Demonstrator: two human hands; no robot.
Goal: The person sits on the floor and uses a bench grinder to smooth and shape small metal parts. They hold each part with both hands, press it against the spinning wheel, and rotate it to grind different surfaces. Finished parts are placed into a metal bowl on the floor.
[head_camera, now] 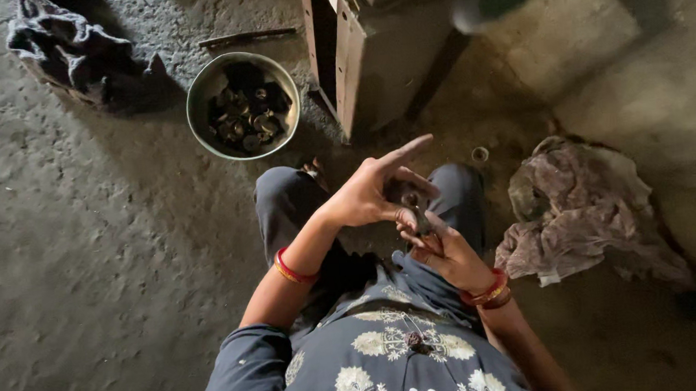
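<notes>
Above your lap, your left hand [372, 192] and right hand [442, 250] pinch a small dark metal part [419, 213] between fingertips; so slight a grip may let it drop to the floor [83, 263], short of the bowl [199, 108].

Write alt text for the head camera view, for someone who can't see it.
Seen from above, a seated person's left hand and right hand meet over the knees around a small dark part. A metal bowl of dark pieces stands ahead on the gritty floor, and a crumpled cloth lies to the right.
</notes>
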